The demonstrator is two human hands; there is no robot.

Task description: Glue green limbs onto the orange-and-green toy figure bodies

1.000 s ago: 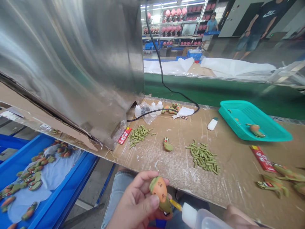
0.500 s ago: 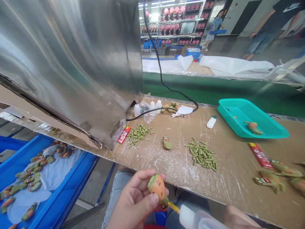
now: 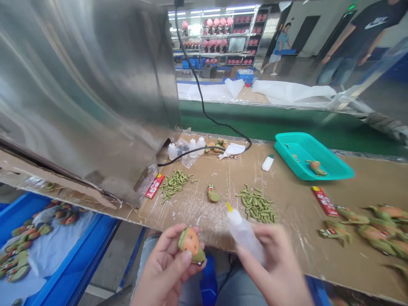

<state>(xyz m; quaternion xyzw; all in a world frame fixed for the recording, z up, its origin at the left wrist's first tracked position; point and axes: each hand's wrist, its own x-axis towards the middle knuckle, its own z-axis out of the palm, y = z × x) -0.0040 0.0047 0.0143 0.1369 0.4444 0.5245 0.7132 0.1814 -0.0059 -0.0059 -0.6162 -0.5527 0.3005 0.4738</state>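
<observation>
My left hand [image 3: 168,263] is closed round a small green-and-orange turtle-like figurine [image 3: 190,242], its orange side with dark marks facing up. In my right hand [image 3: 274,259], a translucent squeeze bottle [image 3: 245,236] is gripped, its yellow nozzle [image 3: 228,207] tilted up and left, apart from the figurine. Another figurine [image 3: 213,194] stands on the cardboard-covered table [image 3: 219,229] just beyond my hands. Small green stick-shaped pieces lie in a left pile [image 3: 174,183] and a right pile [image 3: 257,205].
A teal basket [image 3: 287,159] holds a figurine. Several figurines with limbs [image 3: 338,231] lie at right. Red packets [image 3: 155,186], small bottles [image 3: 193,146] and a black cable [image 3: 204,106] are on the table. A metal housing [image 3: 95,85] rises at left above a blue tray [image 3: 60,276] of figurines.
My right hand has lifted the squeeze bottle up, away from the figurine; its nozzle was at the figurine before. My left hand still holds the figurine. The view has shifted slightly right.
</observation>
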